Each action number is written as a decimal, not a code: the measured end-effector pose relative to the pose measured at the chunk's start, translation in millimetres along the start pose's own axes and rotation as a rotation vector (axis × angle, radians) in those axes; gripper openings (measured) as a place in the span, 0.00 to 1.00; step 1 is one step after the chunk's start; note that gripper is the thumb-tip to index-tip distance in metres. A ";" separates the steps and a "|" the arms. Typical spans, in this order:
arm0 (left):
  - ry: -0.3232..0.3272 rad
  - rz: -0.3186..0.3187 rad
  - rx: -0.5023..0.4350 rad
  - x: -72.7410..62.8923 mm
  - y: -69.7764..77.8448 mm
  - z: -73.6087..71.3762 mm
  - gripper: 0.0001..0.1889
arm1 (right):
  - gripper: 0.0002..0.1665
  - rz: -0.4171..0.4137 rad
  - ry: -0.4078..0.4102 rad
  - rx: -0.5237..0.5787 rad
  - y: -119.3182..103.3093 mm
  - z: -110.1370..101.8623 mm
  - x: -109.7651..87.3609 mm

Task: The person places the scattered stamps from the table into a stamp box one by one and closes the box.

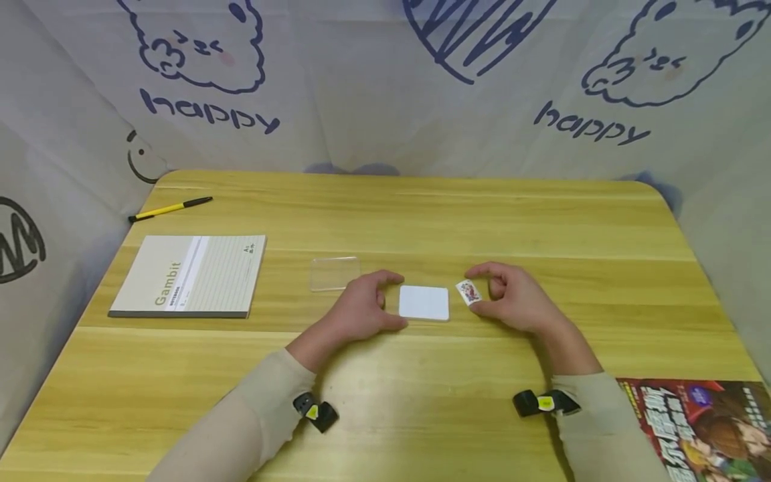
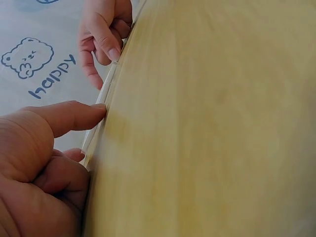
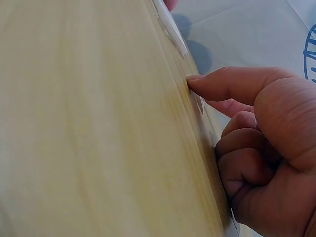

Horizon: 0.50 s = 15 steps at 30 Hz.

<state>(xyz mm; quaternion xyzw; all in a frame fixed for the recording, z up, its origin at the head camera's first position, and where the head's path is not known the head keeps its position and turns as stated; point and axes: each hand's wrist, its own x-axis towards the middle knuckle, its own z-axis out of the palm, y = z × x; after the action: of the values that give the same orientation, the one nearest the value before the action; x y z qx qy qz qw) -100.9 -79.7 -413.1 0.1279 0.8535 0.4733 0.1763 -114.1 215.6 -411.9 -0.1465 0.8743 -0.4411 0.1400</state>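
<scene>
A flat white rectangular case [image 1: 424,302] with rounded corners lies near the middle of the table. My left hand [image 1: 365,306] holds it at its left end, index finger at the far corner and thumb at the near one. To its right, my right hand [image 1: 517,298] holds a small white playing card [image 1: 468,292] with a colourful figure between thumb and index finger. The other right fingers [image 3: 244,158] are curled in toward the palm. A clear plastic lid [image 1: 331,274] lies behind the left hand, partly overlapped by it in the head view.
A lined notebook [image 1: 189,276] lies on the left of the wooden table [image 1: 421,395], with a yellow and black pen [image 1: 170,209] beyond it. At the front right, a colourful comic book [image 1: 705,425] is partly covered by my right sleeve. White printed cloth [image 1: 373,87] hangs behind the table.
</scene>
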 end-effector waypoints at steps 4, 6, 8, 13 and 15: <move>-0.007 -0.003 -0.005 0.6 -0.5 0.9 0.34 | 0.27 0.013 0.001 -0.011 0.5 0.1 -0.4; -0.006 -0.002 -0.001 0.8 -1.1 1.1 0.33 | 0.26 0.016 0.007 -0.015 0.4 0.7 -0.5; -0.002 -0.003 0.010 0.6 -1.3 1.0 0.33 | 0.25 0.014 0.012 -0.013 0.1 1.6 -0.3; 0.000 -0.003 0.020 -0.2 -1.1 -0.3 0.33 | 0.25 0.009 0.026 -0.013 0.7 3.1 1.1; -0.003 -0.003 0.011 -0.3 -1.0 -0.4 0.33 | 0.25 0.010 0.034 -0.018 1.3 3.1 1.4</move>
<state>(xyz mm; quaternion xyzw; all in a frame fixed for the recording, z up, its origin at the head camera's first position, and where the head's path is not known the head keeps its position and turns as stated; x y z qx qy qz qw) -100.9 -80.5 -413.7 0.1283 0.8562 0.4680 0.1773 -114.4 213.5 -414.9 -0.1361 0.8812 -0.4349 0.1260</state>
